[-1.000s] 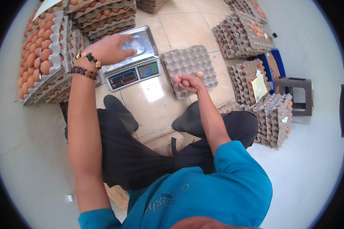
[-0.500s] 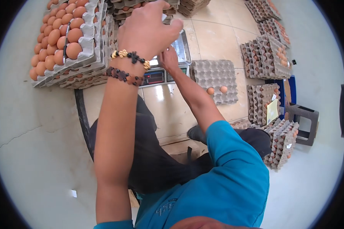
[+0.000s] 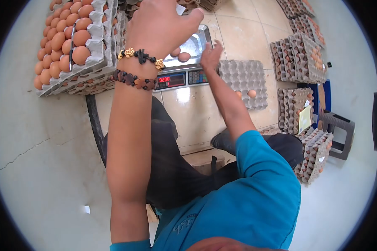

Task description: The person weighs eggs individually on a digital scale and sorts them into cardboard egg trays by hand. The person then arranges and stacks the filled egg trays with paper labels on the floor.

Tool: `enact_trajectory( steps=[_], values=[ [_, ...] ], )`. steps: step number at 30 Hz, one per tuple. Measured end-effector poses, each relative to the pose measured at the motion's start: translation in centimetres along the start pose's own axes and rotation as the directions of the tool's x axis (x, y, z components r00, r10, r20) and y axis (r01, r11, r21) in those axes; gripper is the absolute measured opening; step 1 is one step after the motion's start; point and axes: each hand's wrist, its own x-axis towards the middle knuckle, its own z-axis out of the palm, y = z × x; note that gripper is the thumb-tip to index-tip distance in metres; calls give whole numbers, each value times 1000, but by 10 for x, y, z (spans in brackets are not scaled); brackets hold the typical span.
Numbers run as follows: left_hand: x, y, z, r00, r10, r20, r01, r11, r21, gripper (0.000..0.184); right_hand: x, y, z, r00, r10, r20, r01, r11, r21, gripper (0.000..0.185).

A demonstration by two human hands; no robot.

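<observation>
Brown eggs (image 3: 183,57) lie on the scale pan (image 3: 202,37), upper centre; in the frame they sit left of the empty, spread right hand (image 3: 210,57) and below the left hand (image 3: 163,27), whose grip cannot be determined.

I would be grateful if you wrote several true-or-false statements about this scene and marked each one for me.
1. At least two brown eggs rest on the silver metal pan of the electronic scale. True.
2. The two dark beaded bracelets are on the right wrist. False: they are on the left wrist, by the left hand.
3. A slim black-and-white pen lies across eggs in the stack at the picture's left. True.
4. The scale's display is unlit. False: it shows red digits.
5. The flat grey cardboard egg tray is full. False: most visible cups are empty.
</observation>
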Motion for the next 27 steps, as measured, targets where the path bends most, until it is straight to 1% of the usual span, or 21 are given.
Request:
enact_trajectory(
  steps=[2, 3, 4, 7, 8, 11, 12, 13, 14, 16, 18, 19, 20, 21, 22, 23, 24, 25, 26, 27],
  values=[
    [0, -5, 4, 995, 88, -55, -86, 995, 45, 48, 14, 23, -26, 967, 222, -126, -226, 974, -15, 49],
    [2, -11, 7, 987, 135, -82, -130, 989, 67, 48, 19, 33, -40, 937, 304, -175, -314, 949, -36, 48],
    [5, -23, 13, 966, 216, -139, -195, 970, 147, 49, 23, 41, -54, 898, 378, -224, -398, 916, -52, 48],
    [0, 0, -1, 999, 42, -7, -42, 998, -40, 48, 27, 67, -82, 856, 426, -293, -475, 872, -119, 50],
    [1, 0, 0, 999, 33, 8, -32, 999, -43, 48, 28, 74, -87, 859, 422, -291, -475, 869, -138, 53],
    [1, 5, -3, 999, 6, 54, -2, 998, -68, 48, 29, 79, -86, 902, 317, -294, -380, 906, -187, 52],
    [-3, 11, -8, 997, -1, 72, 7, 996, -87, 49, 29, 77, -82, 913, 324, -249, -375, 907, -194, 51],
    [-5, 15, -12, 996, -8, 91, 18, 994, -107, 49, 29, 59, -77, 922, 329, -205, -369, 907, -202, 49],
    [-3, 10, -8, 998, 1, 64, 5, 995, -102, 49, 27, 45, -71, 929, 334, -159, -363, 908, -210, 48],
    [3, -3, 2, 999, 35, 5, -34, 998, -60, 49, 25, 41, -48, 987, 159, 25, -155, 978, -138, 43],
    [2, -6, 4, 993, 103, -63, -100, 994, 46, 48, 18, 23, -18, 977, 16, 214, 5, 995, -95, 43],
    [0, -6, 4, 984, 149, -94, -138, 984, 116, 48, 14, 13, -3, 946, -113, 305, 147, 985, -92, 50],
    [-1, -7, 5, 980, 169, -103, -154, 978, 140, 48, 8, -9, 7, 899, -93, 428, 200, 957, -212, 58],
    [-2, -7, 6, 975, 191, -111, -172, 971, 164, 47, -1, -23, 21, 860, -104, 500, 215, 962, -170, 71],
    [0, -12, 8, 972, 211, -103, -193, 968, 161, 48, -9, -46, 27, 813, -64, 579, 251, 936, -248, 85],
    [2, -17, 11, 969, 230, -95, -214, 964, 157, 49, -16, -48, 48, 786, -86, 612, 326, 899, -292, 94],
    [10, -34, 16, 966, 249, -71, -239, 963, 125, 51, -20, -71, 53, 734, -46, 677, 358, 874, -329, 92],
    [16, -42, 19, 962, 269, -49, -264, 960, 93, 53, -26, -75, 66, 744, -178, 645, 462, 834, -302, 86],
    [13, -37, 17, 969, 246, -37, -242, 967, 85, 54, -33, -73, 81, 735, -310, 603, 560, 779, -282, 79],
    [11, -36, 16, 972, 233, -22, -231, 971, 65, 54, -39, -70, 101, 728, -392, 562, 593, 772, -230, 72]
  ],
)
